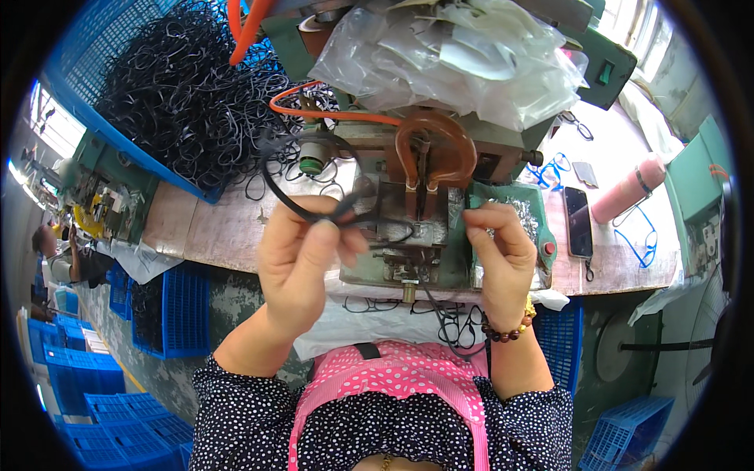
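My left hand (302, 255) pinches a black eyeglass frame (275, 184) between thumb and fingers, left of the machine's small metal fixture (424, 234). Motion blurs part of the frame. To the right of the fixture, my right hand (503, 243) has its thumb and forefinger drawn together; whatever they grip, if anything, is too small to make out. Above the fixture, a copper-brown looped coil (463, 153) points its two ends down. Beside my right hand stands a green tray (538, 206) with small shiny pieces in it.
A blue basket (118, 137) heaped with black frames (196, 102) stands at the far left. More black frames (463, 318) lie over my lap. A plastic bag (455, 59) covers the machine's top. A phone (579, 220) and a pink bottle (628, 188) are at right.
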{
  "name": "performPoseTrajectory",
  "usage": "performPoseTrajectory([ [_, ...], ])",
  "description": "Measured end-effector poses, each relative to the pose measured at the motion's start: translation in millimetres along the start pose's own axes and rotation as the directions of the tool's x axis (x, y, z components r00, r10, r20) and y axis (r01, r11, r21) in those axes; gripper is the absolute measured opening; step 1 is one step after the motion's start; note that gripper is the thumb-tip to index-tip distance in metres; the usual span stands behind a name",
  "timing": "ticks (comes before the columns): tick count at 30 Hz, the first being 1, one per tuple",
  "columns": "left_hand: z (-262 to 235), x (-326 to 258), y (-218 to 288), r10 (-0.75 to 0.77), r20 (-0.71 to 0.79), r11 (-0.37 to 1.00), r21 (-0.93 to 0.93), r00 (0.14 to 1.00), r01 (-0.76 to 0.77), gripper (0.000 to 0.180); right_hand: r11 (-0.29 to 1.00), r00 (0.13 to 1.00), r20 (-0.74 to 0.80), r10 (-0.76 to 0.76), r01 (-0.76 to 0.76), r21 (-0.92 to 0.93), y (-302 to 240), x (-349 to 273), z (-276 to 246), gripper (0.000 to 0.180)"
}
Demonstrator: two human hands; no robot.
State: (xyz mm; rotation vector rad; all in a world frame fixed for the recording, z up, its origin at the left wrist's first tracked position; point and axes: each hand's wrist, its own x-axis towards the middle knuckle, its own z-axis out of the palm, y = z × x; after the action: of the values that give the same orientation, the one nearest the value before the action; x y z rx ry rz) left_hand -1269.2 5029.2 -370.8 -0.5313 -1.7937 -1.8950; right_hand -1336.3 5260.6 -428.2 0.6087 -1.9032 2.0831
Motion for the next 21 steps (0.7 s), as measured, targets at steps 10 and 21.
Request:
performPoseTrajectory([
  [10,-4.0,21.6,-7.2,0.022,-0.205,1.000,0.008,0.979,-0.021,0.021,0.990,0.992,0.081,-0.101,0.109,-0.090,4.9,-0.1,31.2,0.023],
  [21,-5.3,24.7,-14.5,0.074,-0.166,0.996,0.064,0.983,-0.064,0.022,0.990,0.997,0.000,0.082,-0.081,0.116,-0.1,-6.8,56.5,0.048],
])
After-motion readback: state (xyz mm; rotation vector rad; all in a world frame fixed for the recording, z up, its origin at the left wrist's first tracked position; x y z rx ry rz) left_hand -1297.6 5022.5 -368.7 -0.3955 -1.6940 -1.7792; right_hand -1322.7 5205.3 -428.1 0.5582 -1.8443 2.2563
